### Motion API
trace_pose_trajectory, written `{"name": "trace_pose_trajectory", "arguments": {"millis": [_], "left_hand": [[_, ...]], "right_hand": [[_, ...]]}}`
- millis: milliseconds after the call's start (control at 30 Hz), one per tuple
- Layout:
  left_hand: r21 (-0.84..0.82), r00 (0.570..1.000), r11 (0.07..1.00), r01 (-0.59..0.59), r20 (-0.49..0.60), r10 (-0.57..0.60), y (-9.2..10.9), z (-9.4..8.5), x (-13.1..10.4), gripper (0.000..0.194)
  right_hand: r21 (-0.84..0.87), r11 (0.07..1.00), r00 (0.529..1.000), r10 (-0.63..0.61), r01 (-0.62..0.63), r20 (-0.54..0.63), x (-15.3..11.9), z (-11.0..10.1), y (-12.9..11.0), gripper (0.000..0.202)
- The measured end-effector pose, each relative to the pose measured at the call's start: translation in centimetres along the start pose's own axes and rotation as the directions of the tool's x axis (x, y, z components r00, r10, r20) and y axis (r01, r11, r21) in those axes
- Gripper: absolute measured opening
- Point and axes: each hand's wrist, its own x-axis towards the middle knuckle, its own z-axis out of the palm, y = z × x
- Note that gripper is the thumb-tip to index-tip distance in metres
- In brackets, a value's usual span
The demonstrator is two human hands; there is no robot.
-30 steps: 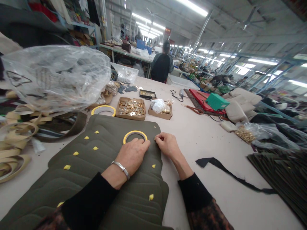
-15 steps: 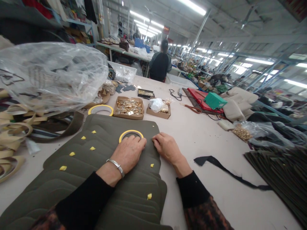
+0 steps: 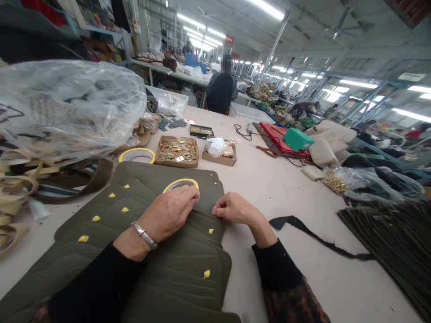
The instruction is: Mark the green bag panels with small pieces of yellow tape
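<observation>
Dark olive fabric pieces [image 3: 161,278] lie overlapped on the table, with several small yellow bits on them. My left hand [image 3: 170,213], with a bracelet at the wrist, rests closed over the near side of a yellow-rimmed tape roll [image 3: 183,183]; whatever its fingers pinch is hidden. At the right edge of the top piece, my right hand [image 3: 232,208] has thumb and forefinger pressed together, and what may be between them is too small to tell. Two tiny light dots show on the fabric just above my right hand.
Behind the fabric are another tape roll [image 3: 137,155], a box of metal parts [image 3: 177,151] and a smaller box [image 3: 219,154]. A plastic bag [image 3: 74,107] bulges at left. A black strip [image 3: 313,235] and stacked dark pieces [image 3: 393,242] lie right. A person [image 3: 221,89] is beyond.
My right hand has moved slightly down along the fabric edge, and my left hand has shifted left and turned. Two light dots now show near the corner, where one showed before.
</observation>
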Motion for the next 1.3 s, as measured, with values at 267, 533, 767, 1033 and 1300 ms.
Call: {"name": "trace_pose_trajectory", "arguments": {"millis": [267,533,767,1033,1300], "left_hand": [[-0.088,0.996,0.996,-0.015,-0.086,0.007,0.6,0.5,-0.4,0.036],[-0.062,0.996,0.998,0.028,-0.087,-0.033,1.0,0.5,-0.4,0.041],[-0.113,0.997,0.992,0.056,-0.044,-0.061,1.5,0.1,-0.5,0.024],[-0.094,0.991,0.990,0.105,-0.078,-0.113,1.7,0.0,-0.2,0.011],[-0.117,0.949,0.993,0.030,-0.308,-0.065,2.9,0.7,0.1,0.012]], "right_hand": [[0.319,0.911,0.935,-0.155,0.259,-0.318,-0.5,0.5,-1.0,0.022],[-0.055,0.859,0.761,-0.480,0.509,-0.436,-1.0,1.5,-3.2,0.011],[-0.262,0.821,0.682,-0.569,0.508,-0.460,-0.5,2.7,-2.7,0.012],[-0.240,0.878,0.660,-0.471,0.414,-0.585,-0.4,3.5,-3.0,0.011],[0.375,0.920,0.847,0.108,0.114,-0.521,-0.4,3.0,-3.3,0.008]]}}
